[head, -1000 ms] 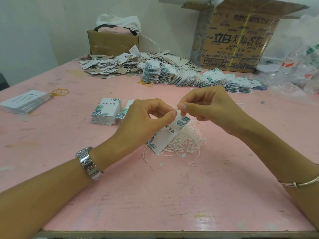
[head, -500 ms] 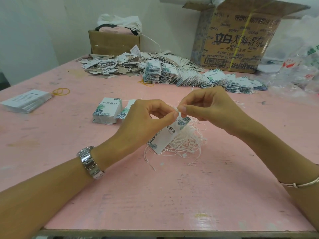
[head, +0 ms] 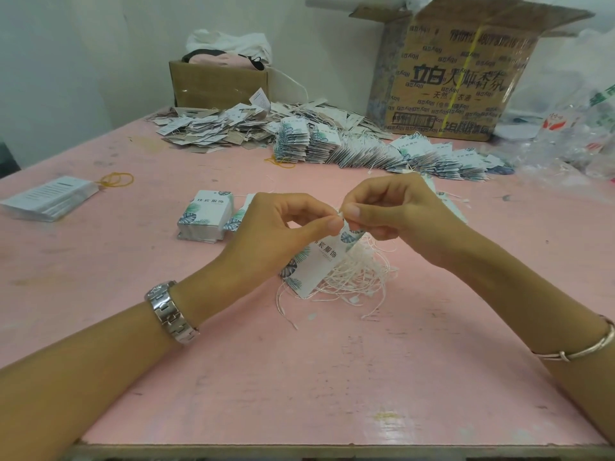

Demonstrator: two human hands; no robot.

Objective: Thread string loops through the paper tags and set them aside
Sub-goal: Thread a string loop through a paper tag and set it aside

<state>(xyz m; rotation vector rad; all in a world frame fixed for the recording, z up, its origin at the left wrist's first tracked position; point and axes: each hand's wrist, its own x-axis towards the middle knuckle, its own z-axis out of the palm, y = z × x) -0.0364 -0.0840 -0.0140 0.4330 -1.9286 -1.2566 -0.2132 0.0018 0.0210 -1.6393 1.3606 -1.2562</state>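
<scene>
Pink tabletop (head: 299,377), mid-job: fanned row of strung leaf-print tags (head: 382,151) lies at far side; small stack of unstrung tags (head: 206,217) waits beside left hand (head: 276,234). That hand pinches top of 1 white leaf-print paper tag (head: 316,261) above tangle of white string loops (head: 359,274); right hand (head: 399,211) pinches string end (head: 340,214) there. Threading apparently unfinished.

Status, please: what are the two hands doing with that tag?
Left hand pinches top of white leaf-printed paper tag. Right hand pinches white string end at it. Tangled white string pile beneath; nothing blocking.
</scene>
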